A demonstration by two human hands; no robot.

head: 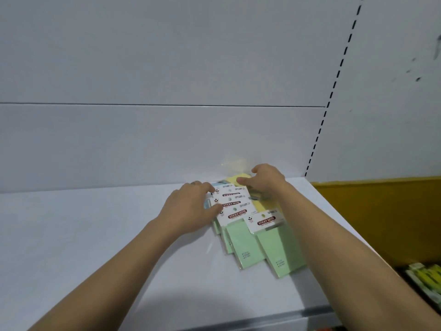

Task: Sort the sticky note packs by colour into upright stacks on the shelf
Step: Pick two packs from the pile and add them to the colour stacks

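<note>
- Left grip — thumb and curled fingers pinch the white header cards of the fanned green packs. These lie flat on the shelf, overlapping, and trail from this grip toward the person.
- Right grip — fingers are curled over a yellow pack at the far end of the pile, close to the back panel. Whether it actually clamps the pack cannot be told.
- Blue pack: only a sliver shows, just beside the left grip's fingers and beneath the header cards, so the colours are mixed where the pinch is made.
- Hazard, slippage: the sleeves look glossy and merely overlap. A lift by the cards alone would probably let the lower packs slide out and fan wider.
- Hazard, mis-sorting: with the blue pack tucked under the left grip, it could travel along with the green ones into one stack.
- Hazard, loss over the edge: the green pack nearest the right forearm lies near the shelf's right edge. A sweep of that arm could push it toward the yellow bin outboard of the right grip.
- Hazard, toppling: the packs are thin. Stood upright without leaning on the back panel, a stack would likely fall once either grip releases it.
</note>
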